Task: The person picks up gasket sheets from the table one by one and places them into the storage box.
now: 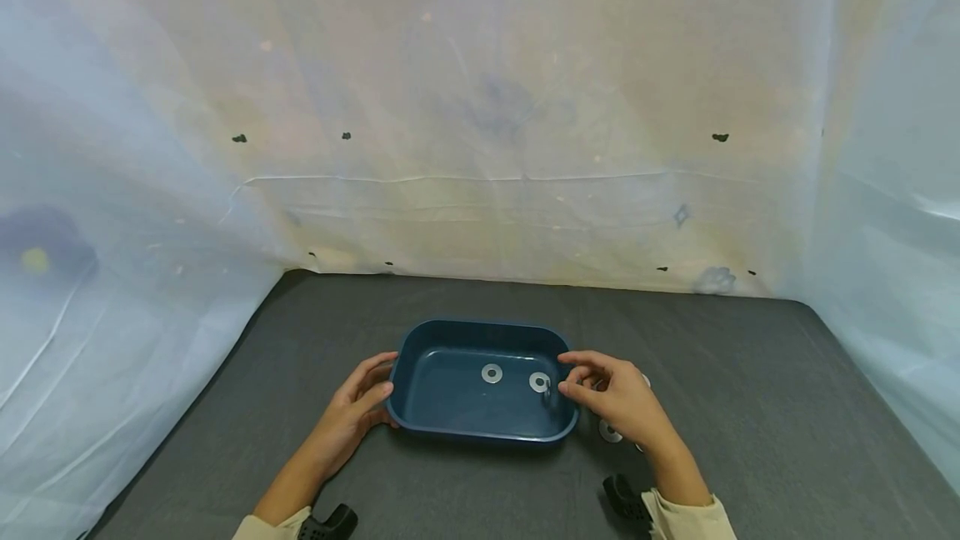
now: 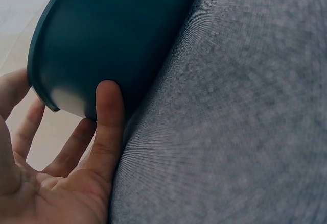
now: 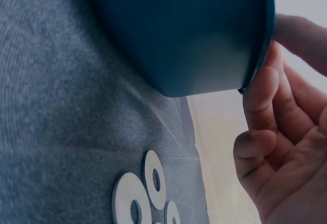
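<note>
A dark blue rectangular tray (image 1: 480, 433) with rounded corners lies on the grey cloth. My left hand (image 1: 352, 407) is at its left end, fingers spread and fairly straight; in the left wrist view a fingertip (image 2: 108, 97) rests against the outer wall. Over the right rim reaches my right hand (image 1: 611, 390), thumb and index finger apart with nothing visible between them. Inside the tray lies a flat metal washer (image 1: 491, 373) near the middle. Another washer (image 1: 539, 382) is toward the right end, with a small blurred greyish piece (image 1: 547, 391) overlapping it.
Several more washers lie on the cloth right of the tray, partly hidden under my right hand; one washer (image 1: 609, 432) shows below it, and a pale washer (image 3: 131, 201) appears in the right wrist view. A patterned sheet (image 1: 525, 190) encloses the table's back and sides.
</note>
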Motion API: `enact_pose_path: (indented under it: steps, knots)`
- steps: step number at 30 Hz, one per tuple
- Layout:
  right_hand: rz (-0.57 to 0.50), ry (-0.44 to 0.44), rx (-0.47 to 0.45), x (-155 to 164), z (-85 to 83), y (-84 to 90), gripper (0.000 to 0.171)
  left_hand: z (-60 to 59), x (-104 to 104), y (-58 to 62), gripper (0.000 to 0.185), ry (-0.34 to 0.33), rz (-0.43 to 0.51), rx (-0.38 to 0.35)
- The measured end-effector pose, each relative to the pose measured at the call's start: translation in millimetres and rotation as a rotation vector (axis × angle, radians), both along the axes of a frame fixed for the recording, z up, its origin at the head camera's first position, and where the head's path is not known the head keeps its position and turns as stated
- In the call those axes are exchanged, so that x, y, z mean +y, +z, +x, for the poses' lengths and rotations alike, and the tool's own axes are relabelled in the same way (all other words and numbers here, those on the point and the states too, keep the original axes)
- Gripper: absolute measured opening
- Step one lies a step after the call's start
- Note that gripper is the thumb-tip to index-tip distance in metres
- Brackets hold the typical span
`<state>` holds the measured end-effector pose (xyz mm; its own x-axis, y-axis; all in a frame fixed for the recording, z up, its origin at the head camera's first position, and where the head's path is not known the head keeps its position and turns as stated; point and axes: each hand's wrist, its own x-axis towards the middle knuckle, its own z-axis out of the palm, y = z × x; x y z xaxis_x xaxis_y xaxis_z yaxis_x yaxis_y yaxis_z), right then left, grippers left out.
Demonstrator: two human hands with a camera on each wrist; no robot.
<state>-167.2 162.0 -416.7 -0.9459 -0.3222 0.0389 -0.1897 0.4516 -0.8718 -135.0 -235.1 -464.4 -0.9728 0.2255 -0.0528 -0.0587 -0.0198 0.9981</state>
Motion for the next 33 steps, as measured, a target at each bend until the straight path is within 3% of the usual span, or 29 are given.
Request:
enact_pose_path:
  steps: [21, 27, 33]
  knots:
    - [0.044, 0.003, -0.005, 15.9, -1.9, 2.1, 0.042, -0.4, -0.7, -0.4, 0.051, -0.004, 0.007, -0.001]
    - [0.115, -0.046, -0.024, 32.5, -4.2, 0.8, 0.045, 0.0, -0.8, -0.1, 0.052, -0.002, 0.006, 0.0]
    - [0.098, -0.122, -0.048, 62.3, -3.8, -0.5, 0.048, -0.3, -1.0, -1.2, 0.052, -0.007, 0.009, 0.008]
